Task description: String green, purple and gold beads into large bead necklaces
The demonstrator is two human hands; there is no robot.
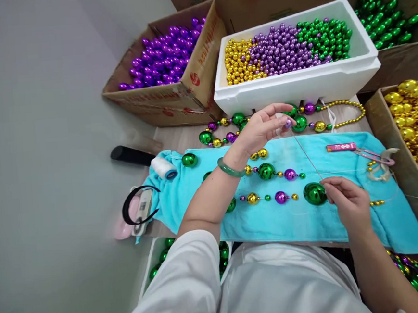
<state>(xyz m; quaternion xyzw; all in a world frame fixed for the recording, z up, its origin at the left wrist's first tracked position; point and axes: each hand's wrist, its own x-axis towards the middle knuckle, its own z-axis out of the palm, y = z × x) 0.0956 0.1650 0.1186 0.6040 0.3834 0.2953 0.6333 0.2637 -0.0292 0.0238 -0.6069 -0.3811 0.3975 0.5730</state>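
here, the left hand [262, 127] pinches a small, pale purple bead [288, 123].

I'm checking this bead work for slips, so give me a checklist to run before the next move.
1. Purple bead held at the left hand's fingertips: ok.
2. Right hand pinching the line: ok.
3. Line straight between the hands: ok.
4. Purple bead threaded on the line: cannot tell, fingers hide it.
5. Bead rows fully in sight: not ok, the left arm covers part.
6. Pink-handled tool apart from both hands: ok.
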